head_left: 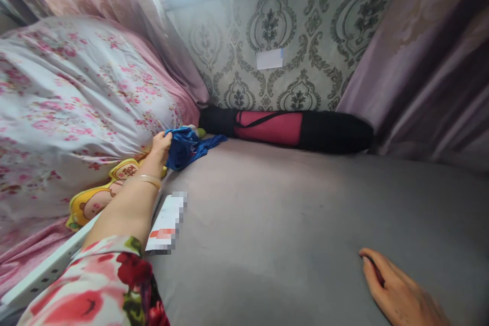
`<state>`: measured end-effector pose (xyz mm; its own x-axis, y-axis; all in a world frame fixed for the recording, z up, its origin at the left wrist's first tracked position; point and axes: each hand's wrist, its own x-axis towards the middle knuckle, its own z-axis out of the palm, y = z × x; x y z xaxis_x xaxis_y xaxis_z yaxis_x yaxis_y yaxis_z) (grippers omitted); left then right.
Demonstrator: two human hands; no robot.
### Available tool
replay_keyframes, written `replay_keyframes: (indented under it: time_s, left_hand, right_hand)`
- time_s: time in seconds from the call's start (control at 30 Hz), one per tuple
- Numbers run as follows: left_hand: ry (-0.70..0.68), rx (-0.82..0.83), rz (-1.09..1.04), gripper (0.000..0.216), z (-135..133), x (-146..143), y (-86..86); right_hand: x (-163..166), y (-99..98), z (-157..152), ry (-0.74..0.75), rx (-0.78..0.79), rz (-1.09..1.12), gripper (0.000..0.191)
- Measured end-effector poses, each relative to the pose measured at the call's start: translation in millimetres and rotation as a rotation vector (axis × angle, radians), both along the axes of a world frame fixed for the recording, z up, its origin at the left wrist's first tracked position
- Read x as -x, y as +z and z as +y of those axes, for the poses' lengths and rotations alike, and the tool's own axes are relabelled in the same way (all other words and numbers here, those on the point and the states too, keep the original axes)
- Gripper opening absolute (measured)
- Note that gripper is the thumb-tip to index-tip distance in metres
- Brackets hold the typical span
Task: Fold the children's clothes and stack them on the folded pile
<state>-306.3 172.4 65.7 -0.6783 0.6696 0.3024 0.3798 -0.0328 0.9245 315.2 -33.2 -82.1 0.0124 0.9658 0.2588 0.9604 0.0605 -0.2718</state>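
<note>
My left hand [162, 143] reaches far forward on the left, its fingers closed on the edge of a crumpled, shiny blue cloth [183, 148] with some light lettering. The cloth lies on the grey bed sheet [275, 214], and a small green-and-white thing [199, 133] shows just behind it. In the lower right, my right hand [397, 290] is low over the sheet, thumb and forefinger close together. A dark reddish patch shows between them; whether it is an object or shadow I cannot make out.
A black-and-pink long bag [267, 129] lies along the patterned wall. A yellow cartoon cushion [95, 201] and a white rail [49, 270] sit beside my left forearm, near a partly blurred white box [166, 221]. Floral bedding [84, 97] is piled left; a curtain [412, 81] hangs right.
</note>
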Motion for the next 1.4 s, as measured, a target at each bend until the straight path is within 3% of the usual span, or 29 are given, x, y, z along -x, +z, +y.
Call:
replay_keyframes:
  time_s: [0.1, 0.23, 0.47, 0.57, 0.73, 0.9, 1.07, 1.2, 1.3, 1.4]
  left_hand:
    - [-0.072, -0.088, -0.1, 0.017, 11, -30, 15.4]
    - [-0.368, -0.198, -0.27, 0.02, 12, -80, 31.4]
    - [-0.736, -0.105, -0.329, 0.025, -21, -175, 53.0]
    - [-0.876, -0.048, -0.312, 0.029, -37, -205, 63.4]
    - [-1.177, 0.084, -0.204, 0.038, -62, -250, 78.1]
    - [-1.421, 0.14, 0.074, 0.037, -99, -292, 99.7]
    - [-1.546, 0.128, 0.379, 0.038, -138, -310, 132.9]
    - [-1.513, 0.103, 0.507, 0.035, -149, -303, 146.9]
    - [-1.45, 0.067, 0.542, 0.034, -143, -289, 139.9]
    - [-1.47, 0.065, 0.518, 0.047, -133, -278, 117.9]
  right_hand:
    - [3, 2.7, 0, 0.004, 0.006, -0.009, 0.036]
    - [8, 7.5, -2, 0.029, 0.006, -0.012, 0.037]
    - [10, 21.3, -4, -0.004, 0.06, 0.032, 0.034]
    - [13, 31.5, 5, 0.05, 0.125, 0.14, 0.033]
    - [46, 70.9, 25, 0.219, 0.051, 0.376, 0.034]
    - [94, 119.3, 41, 0.373, -0.249, 0.648, 0.028]
    - [119, 147.9, 46, 0.495, -0.463, 0.728, 0.03]
    - [117, 156.9, 39, 0.55, -0.358, 0.791, 0.024]
    - [103, 164.9, 33, 0.408, -0.27, 0.838, 0.034]
    - [82, 179.0, 28, 0.284, -0.315, 0.8, 0.039]
